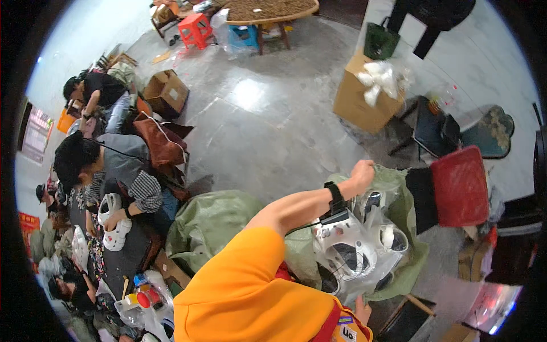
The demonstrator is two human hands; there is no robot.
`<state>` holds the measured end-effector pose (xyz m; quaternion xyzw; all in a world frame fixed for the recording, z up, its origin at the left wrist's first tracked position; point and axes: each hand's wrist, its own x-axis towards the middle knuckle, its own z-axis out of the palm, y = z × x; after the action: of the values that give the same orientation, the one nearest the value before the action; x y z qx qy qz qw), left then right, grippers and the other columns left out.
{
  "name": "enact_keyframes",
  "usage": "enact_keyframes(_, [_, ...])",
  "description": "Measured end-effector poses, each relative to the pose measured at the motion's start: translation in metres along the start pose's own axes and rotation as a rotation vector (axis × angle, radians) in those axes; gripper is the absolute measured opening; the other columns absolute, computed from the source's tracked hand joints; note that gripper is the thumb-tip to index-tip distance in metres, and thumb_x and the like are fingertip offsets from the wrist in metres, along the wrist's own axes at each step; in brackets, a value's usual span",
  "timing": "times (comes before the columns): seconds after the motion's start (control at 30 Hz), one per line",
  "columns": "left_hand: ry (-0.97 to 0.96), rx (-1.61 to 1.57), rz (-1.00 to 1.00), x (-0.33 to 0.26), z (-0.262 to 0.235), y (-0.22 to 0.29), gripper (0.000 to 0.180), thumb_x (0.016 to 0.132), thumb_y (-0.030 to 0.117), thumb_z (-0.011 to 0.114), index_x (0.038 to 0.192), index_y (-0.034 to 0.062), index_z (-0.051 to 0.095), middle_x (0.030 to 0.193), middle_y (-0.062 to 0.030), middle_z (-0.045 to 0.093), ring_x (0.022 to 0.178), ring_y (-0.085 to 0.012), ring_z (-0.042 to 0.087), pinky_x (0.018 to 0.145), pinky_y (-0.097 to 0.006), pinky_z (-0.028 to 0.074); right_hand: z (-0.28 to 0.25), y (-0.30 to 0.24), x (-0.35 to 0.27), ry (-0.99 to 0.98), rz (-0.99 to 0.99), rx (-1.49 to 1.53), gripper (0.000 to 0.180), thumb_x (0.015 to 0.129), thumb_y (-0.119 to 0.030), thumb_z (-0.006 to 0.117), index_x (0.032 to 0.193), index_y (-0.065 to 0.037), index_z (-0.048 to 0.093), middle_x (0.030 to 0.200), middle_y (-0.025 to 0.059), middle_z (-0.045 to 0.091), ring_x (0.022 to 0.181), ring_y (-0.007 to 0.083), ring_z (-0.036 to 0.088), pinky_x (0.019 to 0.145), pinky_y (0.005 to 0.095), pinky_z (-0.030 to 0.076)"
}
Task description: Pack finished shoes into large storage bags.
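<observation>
A green woven sack [419, 256] stands with its mouth open in front of me. Inside it are several white clogs [347, 245] with dark openings, wrapped in clear plastic bags [373, 222]. My left hand [361, 174], with a black band on the wrist, reaches across and is closed on the far rim of the sack. At the near rim, my right hand [362, 311] shows only in part, its fingers pinching the sack's edge beside the plastic. My orange sleeve hides part of the sack's left side.
Another green sack [211, 216] lies left. Co-workers [122, 165] sit along a dark table [122, 265], one handling white clogs [114, 222]. A red-seated chair [460, 185] stands close on the right. Farther off are a cardboard box [356, 105], a round table [268, 11] and a red stool [195, 30].
</observation>
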<state>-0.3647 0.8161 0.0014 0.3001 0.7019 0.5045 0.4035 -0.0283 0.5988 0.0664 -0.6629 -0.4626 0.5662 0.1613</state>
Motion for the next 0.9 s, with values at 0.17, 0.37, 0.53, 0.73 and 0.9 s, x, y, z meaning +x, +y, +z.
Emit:
enact_keyframes(0.17, [0.36,-0.165,-0.081,0.006,-0.107,-0.026,0.026,0.071,0.005,0.036,0.089,0.0049,0.055,0.079,-0.0152,0.058,0.072,-0.0312,0.055,0.064,-0.04,0.042,0.024,0.031,0.103,-0.179,-0.203,-0.295,0.04,0.075,-0.026,0.06,0.103,0.002,0.053,0.091,0.0089,0.057,0.084,0.0176,0.052,0.074,0.0285,0.04])
enact_keyframes(0.37, [0.471,-0.41,0.074,-0.043,-0.24,-0.028,0.02,0.076,-0.002,0.036,0.083,-0.0012,0.054,0.074,-0.007,0.056,0.063,-0.0161,0.053,0.055,-0.03,0.046,0.103,-0.139,0.069,-0.32,-0.178,-0.344,0.037,0.074,-0.03,0.06,0.095,0.0,0.057,0.086,0.0066,0.059,0.078,0.0142,0.053,0.071,0.028,0.041])
enact_keyframes(0.53, [0.656,-0.852,0.016,-0.09,-0.288,-0.002,0.027,0.073,-0.005,0.03,0.082,-0.0003,0.055,0.074,-0.0074,0.056,0.06,-0.0172,0.053,0.053,-0.03,0.046,0.129,-0.199,0.09,-0.405,-0.336,-0.428,0.027,0.074,-0.025,0.058,0.08,0.002,0.059,0.068,0.0078,0.057,0.066,0.0142,0.052,0.063,0.0295,0.04])
enact_keyframes(0.73, [1.005,-0.865,0.066,-0.075,-0.321,-0.029,0.033,0.067,-0.007,0.025,0.081,0.0,0.054,0.073,-0.0076,0.055,0.06,-0.018,0.053,0.055,-0.031,0.047,0.169,-0.268,0.135,-0.544,-0.417,-0.234,0.026,0.079,-0.022,0.055,0.084,0.004,0.057,0.078,0.0059,0.057,0.071,0.0129,0.05,0.064,0.028,0.04])
enact_keyframes(0.9, [1.168,-0.92,0.144,-0.054,-0.328,-0.004,0.027,0.073,-0.005,0.028,0.082,-0.0006,0.053,0.074,-0.0095,0.055,0.062,-0.021,0.054,0.057,-0.034,0.048,0.214,-0.323,0.235,-0.776,-0.475,-0.471,0.026,0.08,-0.022,0.053,0.092,0.002,0.055,0.081,0.0049,0.055,0.074,0.0133,0.05,0.067,0.0289,0.04])
